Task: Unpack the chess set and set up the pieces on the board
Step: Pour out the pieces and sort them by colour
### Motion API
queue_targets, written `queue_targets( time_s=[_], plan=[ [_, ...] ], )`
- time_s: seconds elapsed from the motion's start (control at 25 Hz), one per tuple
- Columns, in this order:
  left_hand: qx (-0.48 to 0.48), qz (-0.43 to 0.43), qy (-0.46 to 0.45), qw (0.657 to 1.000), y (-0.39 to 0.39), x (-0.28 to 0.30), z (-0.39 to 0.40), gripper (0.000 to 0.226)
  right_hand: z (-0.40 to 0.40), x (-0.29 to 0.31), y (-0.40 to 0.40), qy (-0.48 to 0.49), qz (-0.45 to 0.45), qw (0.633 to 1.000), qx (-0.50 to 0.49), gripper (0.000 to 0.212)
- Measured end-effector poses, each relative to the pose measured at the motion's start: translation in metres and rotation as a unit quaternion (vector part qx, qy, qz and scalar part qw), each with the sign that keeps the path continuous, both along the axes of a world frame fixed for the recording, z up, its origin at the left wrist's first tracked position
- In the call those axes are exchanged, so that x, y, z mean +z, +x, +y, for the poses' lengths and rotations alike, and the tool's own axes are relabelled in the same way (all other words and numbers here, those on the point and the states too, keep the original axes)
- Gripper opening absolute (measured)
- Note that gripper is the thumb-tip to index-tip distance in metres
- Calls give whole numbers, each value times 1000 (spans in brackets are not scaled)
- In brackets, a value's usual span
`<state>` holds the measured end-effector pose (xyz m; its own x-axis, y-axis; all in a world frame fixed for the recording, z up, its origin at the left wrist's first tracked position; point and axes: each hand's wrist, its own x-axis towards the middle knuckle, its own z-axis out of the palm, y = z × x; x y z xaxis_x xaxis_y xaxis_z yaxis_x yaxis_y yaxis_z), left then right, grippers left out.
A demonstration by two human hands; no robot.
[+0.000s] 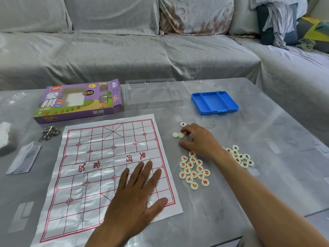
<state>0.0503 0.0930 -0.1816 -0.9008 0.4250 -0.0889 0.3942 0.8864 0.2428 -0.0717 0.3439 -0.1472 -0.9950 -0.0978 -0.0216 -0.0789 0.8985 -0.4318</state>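
On the board (106,166), left hand (137,191) flat, open-fingered; right hand (199,141), grip curled over a piece (187,133).

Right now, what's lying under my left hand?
Your left hand lies flat on the paper board, covering its near right corner. No pieces show on the board; anything beneath the palm is hidden.

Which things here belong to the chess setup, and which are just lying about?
Job: board; red pieces; black pieces; blank discs; blue tray; purple box.
Lying about: metal rings; leaflet; clear case.
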Motion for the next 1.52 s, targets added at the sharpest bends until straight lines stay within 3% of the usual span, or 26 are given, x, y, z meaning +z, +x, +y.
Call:
queue_targets(
  time_s=[0.12,0.2,0.4,0.68,0.76,0.92,1.04,1.32,1.52],
  plan=[
    [-2,-6,-4,1000,0,-5,-1,79,-6,-4,-6,19,34,999,-19,17],
    [1,-9,3,1000,1,-3,-2,78,-2,-3,-7,17,26,999,-31,22],
    [-11,-25,-21,999,2,9,1,88,12,12,-8,-5,-121,991,-55,19],
    [-2,-2,4,1000,1,-4,-1,81,19,21,2,-56,-186,981,1,6],
    [-7,4,6,1000,1,-3,-2,84,18,18,5,-58,-159,986,-7,2],
    [-3,1,6,1000,2,1,0,84,-12,2,-1,13,-13,998,60,36],
    [1,15,-9,1000,1,-2,-1,79,-24,-5,-8,71,42,995,64,25],
    [-3,-3,-16,1000,1,0,-1,78,-1,-1,-6,-62,28,997,-43,15],
    [-9,-17,-32,999,2,2,0,84,3,7,-7,-52,-77,996,-7,4]
  ],
)
